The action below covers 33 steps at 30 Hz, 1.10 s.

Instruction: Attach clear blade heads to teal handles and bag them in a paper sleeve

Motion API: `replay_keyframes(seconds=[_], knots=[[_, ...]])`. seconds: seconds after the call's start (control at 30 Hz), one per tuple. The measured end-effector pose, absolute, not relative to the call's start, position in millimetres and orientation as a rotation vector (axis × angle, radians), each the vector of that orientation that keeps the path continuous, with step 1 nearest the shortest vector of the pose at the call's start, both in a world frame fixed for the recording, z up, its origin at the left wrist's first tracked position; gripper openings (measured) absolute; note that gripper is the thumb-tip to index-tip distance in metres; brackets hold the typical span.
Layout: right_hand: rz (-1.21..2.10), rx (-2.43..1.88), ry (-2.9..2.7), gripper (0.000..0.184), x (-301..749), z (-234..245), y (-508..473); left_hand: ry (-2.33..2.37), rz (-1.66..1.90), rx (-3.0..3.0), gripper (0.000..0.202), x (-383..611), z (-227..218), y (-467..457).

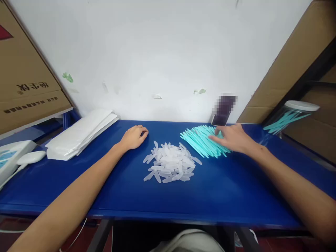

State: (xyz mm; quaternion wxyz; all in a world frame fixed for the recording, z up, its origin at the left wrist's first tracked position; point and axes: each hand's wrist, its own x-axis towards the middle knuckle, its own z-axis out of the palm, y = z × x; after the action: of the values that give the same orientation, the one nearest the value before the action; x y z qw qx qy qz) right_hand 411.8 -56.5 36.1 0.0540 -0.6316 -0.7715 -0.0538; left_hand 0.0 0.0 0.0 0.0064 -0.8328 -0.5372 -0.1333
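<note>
My left hand point(133, 136) rests on the blue table point(225, 189) with its fingers curled in; nothing shows in it. A heap of small translucent white plastic caps point(170, 162) lies just to its right, untouched. My right hand point(231, 138) lies flat, fingers spread, on a pile of turquoise plastic sticks point(201, 140) at the table's right. It presses on the sticks and grips none of them.
A stack of white plastic bags point(78, 133) lies at the left. A phone point(222, 110) leans on the wall behind the sticks. A clear lidded jar point(287, 117) with more turquoise sticks lies far right. Cardboard boxes point(23, 77) flank both sides. A white device point(15, 159) sits far left.
</note>
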Motion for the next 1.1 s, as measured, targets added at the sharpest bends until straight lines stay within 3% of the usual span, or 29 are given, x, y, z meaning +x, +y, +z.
replay_keyframes(seconds=[0.17,0.43,1.1], knots=[[-0.037,-2.005,-2.345,0.046,405,38,-57,-1.695,-0.389,-2.589,0.045,0,2,-1],[-0.136,-2.160,-2.395,0.038,397,36,-56,-1.682,-0.351,-2.597,0.045,3,4,-3],[-0.285,-2.214,-2.362,0.038,395,33,-62,-1.626,-0.344,-2.647,0.046,0,0,-2]])
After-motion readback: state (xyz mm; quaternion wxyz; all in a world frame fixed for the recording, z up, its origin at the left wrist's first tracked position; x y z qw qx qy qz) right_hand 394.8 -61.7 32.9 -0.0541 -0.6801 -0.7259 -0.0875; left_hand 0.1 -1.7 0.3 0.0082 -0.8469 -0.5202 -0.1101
